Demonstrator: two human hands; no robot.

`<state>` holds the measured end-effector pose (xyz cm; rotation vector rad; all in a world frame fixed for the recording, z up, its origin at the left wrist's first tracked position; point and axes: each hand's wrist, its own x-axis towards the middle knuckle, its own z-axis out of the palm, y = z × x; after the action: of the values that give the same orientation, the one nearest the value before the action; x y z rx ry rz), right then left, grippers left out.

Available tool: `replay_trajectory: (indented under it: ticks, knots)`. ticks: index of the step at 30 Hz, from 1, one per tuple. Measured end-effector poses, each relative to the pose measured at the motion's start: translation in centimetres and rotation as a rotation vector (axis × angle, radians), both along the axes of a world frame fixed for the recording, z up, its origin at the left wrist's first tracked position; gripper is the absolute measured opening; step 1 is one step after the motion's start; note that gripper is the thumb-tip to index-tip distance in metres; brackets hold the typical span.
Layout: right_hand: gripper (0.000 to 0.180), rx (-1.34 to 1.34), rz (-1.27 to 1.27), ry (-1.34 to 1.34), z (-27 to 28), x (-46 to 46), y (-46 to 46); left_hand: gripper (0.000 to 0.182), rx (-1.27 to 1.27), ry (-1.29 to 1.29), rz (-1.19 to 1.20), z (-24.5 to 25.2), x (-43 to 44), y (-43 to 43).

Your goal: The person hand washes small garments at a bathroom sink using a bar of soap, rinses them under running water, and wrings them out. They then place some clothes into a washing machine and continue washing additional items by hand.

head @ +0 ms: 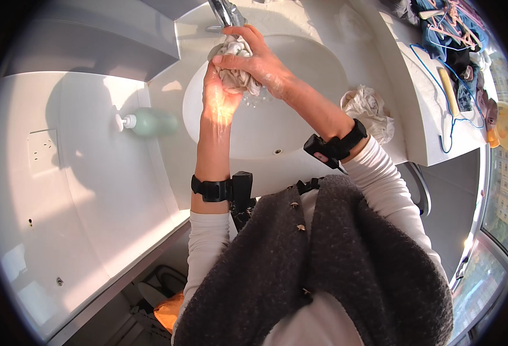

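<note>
A bunched, wet white cloth (238,71) is held between both hands above the white washbasin (297,125), just below the chrome tap (227,14). My left hand (220,91) supports it from the left and below, wet and partly sunlit. My right hand (258,56) grips it from the right, thumb across its front and fingers over its top. Water drips under the cloth into the basin. Both forearms wear black straps with small black devices.
A green pump bottle (154,122) stands left of the basin. Another crumpled white cloth (368,111) lies on its right rim. On the raised ledge at right are a blue wire hanger (452,119) and piled clothes with pink hangers (452,28).
</note>
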<state>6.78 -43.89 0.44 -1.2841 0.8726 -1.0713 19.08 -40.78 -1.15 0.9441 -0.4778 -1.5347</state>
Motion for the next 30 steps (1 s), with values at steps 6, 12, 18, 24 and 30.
replay_trajectory:
  ticks: [6, 12, 18, 24, 30]
  knots:
    - [0.054, 0.046, 0.138, 0.036, 0.8, -2.4, -0.3, 0.079, -0.123, 0.122, -0.126, -0.1, -2.0, 0.9]
    - [0.059, -1.167, -0.124, 0.669, -0.9, -3.1, 5.2, 0.092, -0.237, 0.256, -0.229, -1.5, -0.1, 3.3]
    - [0.033, -1.388, -0.144, 0.517, -1.1, -0.7, 4.4, 0.065, -0.201, 0.523, -0.229, -5.6, 2.9, 2.7]
    - [0.030, -0.958, -0.102, 0.487, -1.1, 0.8, 5.2, 0.063, 0.104, 0.155, -0.079, -8.8, 1.5, 2.3]
    - [0.045, -0.157, -0.153, 0.387, 0.1, -1.8, 5.0, 0.060, 0.247, -0.277, -0.142, -6.2, -1.1, 3.3]
